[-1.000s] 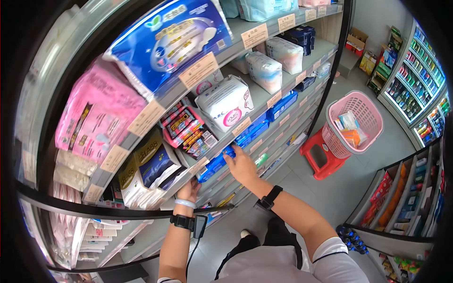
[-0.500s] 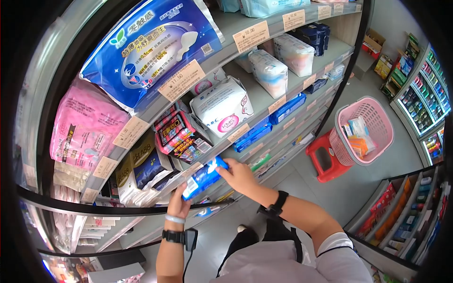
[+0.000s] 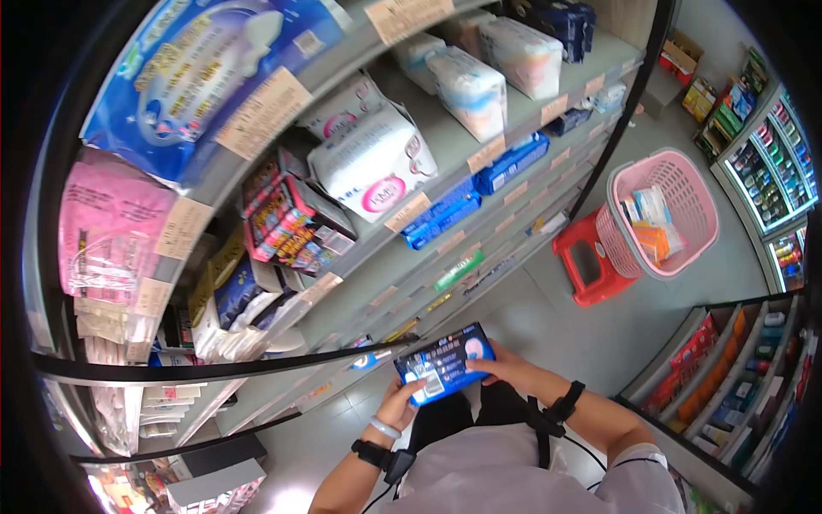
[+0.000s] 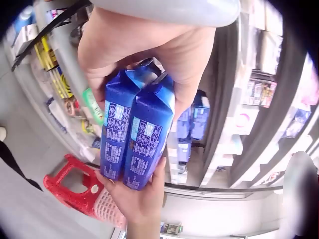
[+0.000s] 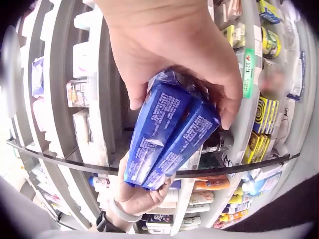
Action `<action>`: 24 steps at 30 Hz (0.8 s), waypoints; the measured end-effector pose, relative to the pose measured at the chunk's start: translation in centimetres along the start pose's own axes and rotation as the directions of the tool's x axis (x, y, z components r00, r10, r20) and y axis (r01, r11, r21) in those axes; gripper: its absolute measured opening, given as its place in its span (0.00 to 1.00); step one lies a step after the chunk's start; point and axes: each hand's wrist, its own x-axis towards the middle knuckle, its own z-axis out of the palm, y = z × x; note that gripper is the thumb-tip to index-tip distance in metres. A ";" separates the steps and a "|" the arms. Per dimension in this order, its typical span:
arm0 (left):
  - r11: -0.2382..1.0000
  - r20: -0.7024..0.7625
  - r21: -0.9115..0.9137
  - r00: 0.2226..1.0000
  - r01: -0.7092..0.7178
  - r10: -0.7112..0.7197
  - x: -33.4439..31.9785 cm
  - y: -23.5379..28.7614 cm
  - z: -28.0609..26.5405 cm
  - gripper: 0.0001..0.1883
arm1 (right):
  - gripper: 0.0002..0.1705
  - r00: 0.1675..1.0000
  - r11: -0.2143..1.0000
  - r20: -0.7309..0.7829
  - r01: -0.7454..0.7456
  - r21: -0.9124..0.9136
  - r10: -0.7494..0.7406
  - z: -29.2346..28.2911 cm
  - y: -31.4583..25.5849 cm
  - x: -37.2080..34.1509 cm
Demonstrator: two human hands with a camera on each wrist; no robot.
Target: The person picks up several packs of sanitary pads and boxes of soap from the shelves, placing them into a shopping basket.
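Note:
Both hands hold two blue packs of sanitary pads [image 3: 447, 361], side by side, in front of the torso and away from the shelf. My left hand [image 3: 397, 406] grips the left end, thumb on the printed face near the barcode. At the other end, my right hand [image 3: 507, 367] grips with its thumb on the same face. In the left wrist view the narrow printed sides of the packs [image 4: 118, 139] face the camera, with a hand at each end. The right wrist view shows the packs [image 5: 162, 132] between thumb and fingers.
A curved shelf rack [image 3: 377, 313] on the left carries white packs [image 3: 377, 163], blue packs [image 3: 441, 221] and a pink pack [image 3: 116, 227]. On the floor to the right, a pink basket [image 3: 702, 201] with several packs rests against a red stool [image 3: 591, 272]. Another shelf [image 3: 728, 377] stands at lower right.
The blue packs came off the shelf into both hands and moved down and right, toward the torso. Their printed face is now turned up.

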 end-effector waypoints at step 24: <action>0.997 -0.305 0.002 0.949 0.079 -0.075 1.1 -0.2 -7.8 0.19 | 0.27 0.726 0.770 -0.285 0.514 -0.379 -0.625 -1.0 -6.6 18.0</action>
